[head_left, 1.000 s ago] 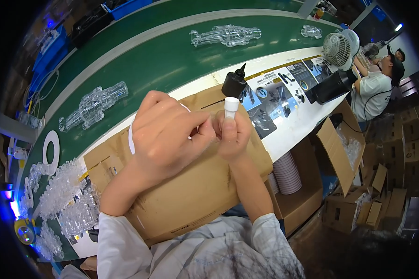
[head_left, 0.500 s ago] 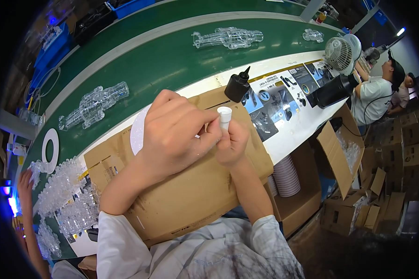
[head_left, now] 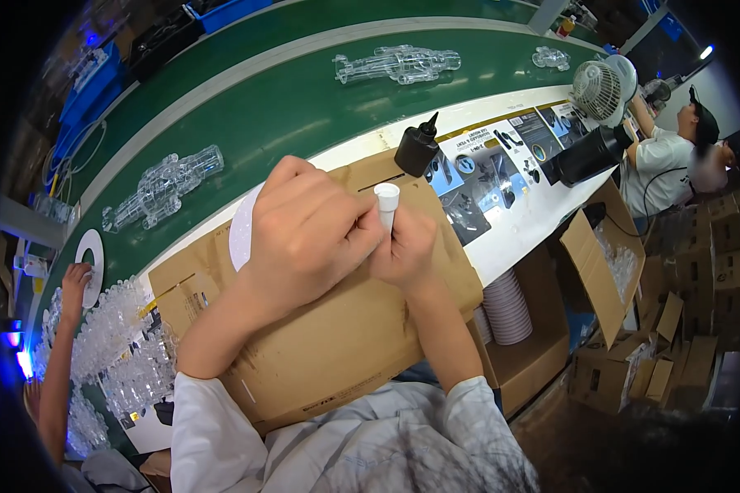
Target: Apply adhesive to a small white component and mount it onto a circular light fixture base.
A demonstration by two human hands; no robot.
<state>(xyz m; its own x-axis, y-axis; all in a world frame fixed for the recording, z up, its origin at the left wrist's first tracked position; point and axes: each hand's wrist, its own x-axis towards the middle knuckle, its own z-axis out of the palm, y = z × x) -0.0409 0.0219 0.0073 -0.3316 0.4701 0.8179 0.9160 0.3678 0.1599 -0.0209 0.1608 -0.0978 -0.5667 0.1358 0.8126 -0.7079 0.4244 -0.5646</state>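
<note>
A small white cylinder with a wider hollow top stands upright between my hands, above a flat cardboard carton. My right hand is closed round its lower part. From the other side, my left hand is closed too, its bent fingertips against the cylinder; the exact grip is hidden. Behind my left hand, a white round disc lies partly covered. Close beyond my right hand stands a black bottle with a pointed nozzle.
Clear plastic figure-shaped parts lie on the green belt, with a pile at left. A co-worker's hand touches a white ring. Printed sheets, a black cylinder and a fan are at right; an opened box sits below.
My hands and the white cylinder have shifted slightly left. The co-worker's hand at left has moved from the clear parts to the white ring.
</note>
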